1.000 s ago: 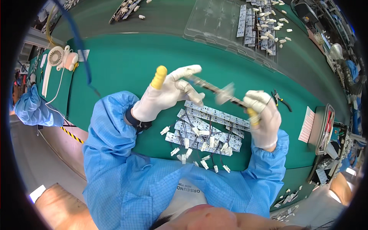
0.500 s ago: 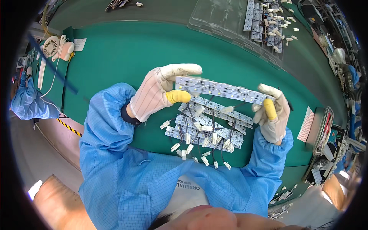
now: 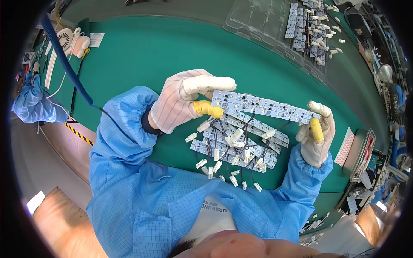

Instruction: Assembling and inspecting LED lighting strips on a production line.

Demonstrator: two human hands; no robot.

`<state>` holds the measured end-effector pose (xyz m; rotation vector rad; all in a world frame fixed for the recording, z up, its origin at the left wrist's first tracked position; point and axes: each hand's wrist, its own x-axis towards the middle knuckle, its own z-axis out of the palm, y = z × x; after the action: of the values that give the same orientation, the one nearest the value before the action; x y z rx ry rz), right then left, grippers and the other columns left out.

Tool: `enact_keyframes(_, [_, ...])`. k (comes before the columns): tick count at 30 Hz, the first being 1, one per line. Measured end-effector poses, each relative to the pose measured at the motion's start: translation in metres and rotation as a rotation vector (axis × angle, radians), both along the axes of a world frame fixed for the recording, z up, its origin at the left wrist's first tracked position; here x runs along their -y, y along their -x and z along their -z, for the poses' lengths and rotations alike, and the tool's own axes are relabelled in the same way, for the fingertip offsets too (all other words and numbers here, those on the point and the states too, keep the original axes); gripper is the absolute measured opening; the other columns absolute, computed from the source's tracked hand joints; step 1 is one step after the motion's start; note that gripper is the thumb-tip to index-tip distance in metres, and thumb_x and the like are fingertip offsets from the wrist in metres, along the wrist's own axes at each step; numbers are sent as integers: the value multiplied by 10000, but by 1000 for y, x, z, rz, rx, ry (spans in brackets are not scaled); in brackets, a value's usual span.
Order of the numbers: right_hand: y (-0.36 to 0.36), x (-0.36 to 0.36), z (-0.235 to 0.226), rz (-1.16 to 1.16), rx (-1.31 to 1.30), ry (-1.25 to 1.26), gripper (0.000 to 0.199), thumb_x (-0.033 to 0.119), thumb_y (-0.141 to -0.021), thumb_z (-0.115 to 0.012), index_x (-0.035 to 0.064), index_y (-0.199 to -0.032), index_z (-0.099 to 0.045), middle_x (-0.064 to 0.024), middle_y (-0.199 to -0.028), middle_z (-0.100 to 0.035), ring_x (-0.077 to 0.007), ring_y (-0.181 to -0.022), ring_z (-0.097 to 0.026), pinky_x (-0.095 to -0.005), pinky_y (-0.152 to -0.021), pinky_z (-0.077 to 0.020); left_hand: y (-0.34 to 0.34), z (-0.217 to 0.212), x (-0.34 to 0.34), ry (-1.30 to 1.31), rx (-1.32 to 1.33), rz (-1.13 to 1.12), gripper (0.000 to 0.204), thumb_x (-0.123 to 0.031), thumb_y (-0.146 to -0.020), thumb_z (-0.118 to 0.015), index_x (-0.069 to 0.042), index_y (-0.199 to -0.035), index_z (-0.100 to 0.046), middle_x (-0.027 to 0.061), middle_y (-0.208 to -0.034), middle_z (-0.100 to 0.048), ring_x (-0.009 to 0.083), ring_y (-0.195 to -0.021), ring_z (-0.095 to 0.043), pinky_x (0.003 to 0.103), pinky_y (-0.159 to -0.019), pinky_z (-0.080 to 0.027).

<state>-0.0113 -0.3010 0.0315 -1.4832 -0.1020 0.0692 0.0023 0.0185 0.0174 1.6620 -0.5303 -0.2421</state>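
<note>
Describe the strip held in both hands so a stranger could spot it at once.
On the green mat, above the pile of white strips, the left hand and right hand hold one long white LED strip by its ends. It alone is lifted off the mat.

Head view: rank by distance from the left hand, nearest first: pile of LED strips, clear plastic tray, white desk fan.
From the left hand:
1. Pile of LED strips, on the mat just to its right and below.
2. White desk fan, far upper left.
3. Clear plastic tray, top, right of centre; close call with the fan.
</note>
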Motion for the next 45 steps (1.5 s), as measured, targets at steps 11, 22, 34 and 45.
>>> enact_keyframes(11, [7, -3, -8, 39, -50, -50, 319, 177, -875, -592, -42, -1092, -514, -139, -731, -620, -73, -417, -492, -159, -370, -357, -9, 12, 6, 51, 187, -117, 439, -276, -702, -731, -55, -1069, -634, 75, -858, -642, 147, -726, -634, 251, -651, -517])
enact_keyframes(22, [10, 4, -12, -98, -74, 9, 867, 547, -629, -767, -101, -1126, -476, -143, -899, -587, -137, -623, -597, -160, -354, -357, -7, 17, -1, 209, -4, -118, 657, -439, -768, -670, 50, -1178, -515, 202, -1089, -601, 234, -898, -634, 312, -800, -513])
enact_keyframes(34, [14, -2, -16, -80, 41, -35, 496, 299, -832, -654, -86, -1107, -505, -152, -882, -629, -110, -520, -566, -171, -384, -389, -12, 16, 8, -27, 164, -287, 574, -453, -882, -536, 25, -1200, -523, 185, -1017, -641, 189, -890, -629, 283, -783, -491])
enact_keyframes(45, [12, -2, -15, -96, 27, -77, 544, 352, -833, -637, -97, -1104, -494, -177, -928, -630, -93, -504, -574, -169, -355, -384, -17, 18, 6, -12, 99, -252, 610, -478, -865, -544, 39, -1188, -529, 164, -999, -645, 177, -880, -627, 280, -809, -479])
